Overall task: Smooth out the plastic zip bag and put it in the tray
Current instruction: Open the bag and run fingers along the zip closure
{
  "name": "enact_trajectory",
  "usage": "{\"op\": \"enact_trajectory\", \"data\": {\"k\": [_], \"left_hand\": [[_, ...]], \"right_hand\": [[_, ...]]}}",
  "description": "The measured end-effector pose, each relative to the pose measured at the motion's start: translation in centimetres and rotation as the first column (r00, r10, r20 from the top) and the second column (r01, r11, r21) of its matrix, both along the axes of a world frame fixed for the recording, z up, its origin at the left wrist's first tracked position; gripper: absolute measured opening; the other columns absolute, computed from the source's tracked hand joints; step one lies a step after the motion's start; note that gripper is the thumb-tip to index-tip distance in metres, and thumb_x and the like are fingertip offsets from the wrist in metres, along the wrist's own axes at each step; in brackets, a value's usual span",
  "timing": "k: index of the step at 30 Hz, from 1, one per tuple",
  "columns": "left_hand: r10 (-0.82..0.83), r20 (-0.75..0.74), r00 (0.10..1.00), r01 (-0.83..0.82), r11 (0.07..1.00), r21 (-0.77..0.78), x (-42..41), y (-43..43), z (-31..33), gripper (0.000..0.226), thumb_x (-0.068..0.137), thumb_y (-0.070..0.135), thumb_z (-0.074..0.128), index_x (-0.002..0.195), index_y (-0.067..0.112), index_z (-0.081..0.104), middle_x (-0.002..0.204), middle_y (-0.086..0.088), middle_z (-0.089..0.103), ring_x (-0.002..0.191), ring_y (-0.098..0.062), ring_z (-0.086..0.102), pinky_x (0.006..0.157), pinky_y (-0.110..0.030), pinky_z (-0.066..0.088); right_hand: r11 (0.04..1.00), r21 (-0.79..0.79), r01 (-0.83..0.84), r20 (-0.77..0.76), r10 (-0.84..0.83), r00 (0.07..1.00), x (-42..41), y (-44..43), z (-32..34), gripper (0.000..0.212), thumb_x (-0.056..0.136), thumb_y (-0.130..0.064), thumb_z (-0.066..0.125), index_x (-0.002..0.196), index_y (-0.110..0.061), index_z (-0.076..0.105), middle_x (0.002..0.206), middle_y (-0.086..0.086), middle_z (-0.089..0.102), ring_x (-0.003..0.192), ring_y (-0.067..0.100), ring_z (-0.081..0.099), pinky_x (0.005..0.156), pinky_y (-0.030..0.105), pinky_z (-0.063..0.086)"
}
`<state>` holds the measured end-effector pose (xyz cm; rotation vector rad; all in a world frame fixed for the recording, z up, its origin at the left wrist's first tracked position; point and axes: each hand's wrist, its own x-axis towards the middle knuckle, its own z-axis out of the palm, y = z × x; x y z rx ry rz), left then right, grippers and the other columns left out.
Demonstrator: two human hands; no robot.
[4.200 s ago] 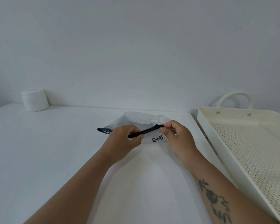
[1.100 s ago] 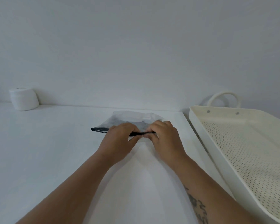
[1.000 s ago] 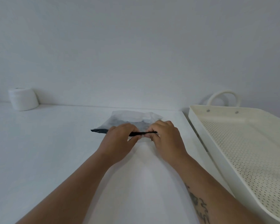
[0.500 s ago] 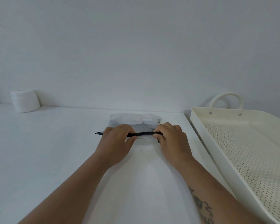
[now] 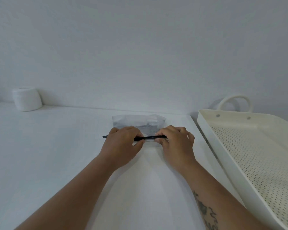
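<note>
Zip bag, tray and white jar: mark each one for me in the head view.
zip bag (image 5: 131,121), head view, on its clear crumpled body beyond the hands.
tray (image 5: 206,130), head view, on its near left wall.
white jar (image 5: 27,99), head view, on its front side.

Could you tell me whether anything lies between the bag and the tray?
Nothing visible does. Both hands, left and right, pinch the bag by its black strip; only bare table separates it from the tray, whose near wall it must clear.

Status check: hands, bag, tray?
Left hand and right hand both pinching the zip strip. Bag on table, not in tray. Nothing between them.
</note>
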<state>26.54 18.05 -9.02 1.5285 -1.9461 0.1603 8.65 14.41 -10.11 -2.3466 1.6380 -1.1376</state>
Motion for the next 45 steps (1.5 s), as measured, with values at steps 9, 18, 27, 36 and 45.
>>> {"op": "enact_trajectory", "data": {"k": [9,18,27,36,45], "left_hand": [[0.042,-0.013,0.999,-0.042,0.999,0.018,1.4,0.0,0.4,0.007,0.09,0.033,0.059,0.084,0.034,0.056,0.084,0.02,0.06,0.077,-0.002,0.052,0.084,-0.027,0.032],[0.012,-0.035,0.999,-0.012,1.0,0.011,1.0,0.0,0.4,0.002,0.086,0.027,0.064,0.085,0.025,0.065,0.084,0.013,0.065,0.079,-0.009,0.058,0.079,-0.029,0.04],[0.016,-0.049,0.999,-0.014,0.999,0.03,0.6,0.3,0.7,0.003,0.081,0.03,0.067,0.084,0.029,0.068,0.08,0.017,0.062,0.078,-0.005,0.054,0.074,-0.027,0.041],[-0.019,-0.232,0.972,0.04,0.995,0.086,1.6,-0.2,0.6,0.004,0.082,0.029,0.069,0.082,0.031,0.065,0.083,0.017,0.067,0.083,-0.003,0.061,0.075,-0.026,0.048],[-0.036,-0.342,0.939,0.068,0.994,0.081,2.5,-0.5,0.0,0.003,0.08,0.032,0.069,0.081,0.033,0.067,0.078,0.017,0.068,0.078,0.0,0.06,0.071,-0.02,0.045]], "right_hand": [[0.996,0.038,0.077,0.071,-0.08,0.994,-1.1,-0.6,0.1,0.009,0.092,-0.031,0.06,0.086,-0.037,0.064,0.093,-0.019,0.06,0.107,0.016,0.042,0.104,0.039,0.02],[0.998,-0.045,-0.041,-0.143,0.034,0.989,0.5,0.2,0.6,0.014,0.091,-0.035,0.059,0.104,-0.038,0.062,0.112,-0.018,0.06,0.116,0.012,0.045,0.114,0.049,0.004],[0.997,0.013,-0.07,-0.041,0.07,0.997,0.6,-0.5,0.1,0.01,0.094,-0.029,0.057,0.086,-0.029,0.063,0.087,-0.017,0.058,0.096,0.014,0.053,0.105,0.042,0.023],[0.998,0.052,0.022,0.043,-0.024,0.999,-0.7,-1.1,0.0,0.013,0.094,-0.033,0.057,0.084,-0.029,0.064,0.088,-0.012,0.065,0.093,0.016,0.052,0.097,0.037,0.024],[0.998,0.062,0.033,0.063,-0.037,0.997,-0.9,-1.3,-0.1,0.014,0.094,-0.035,0.057,0.082,-0.03,0.063,0.084,-0.013,0.064,0.09,0.016,0.05,0.091,0.036,0.024]]}}
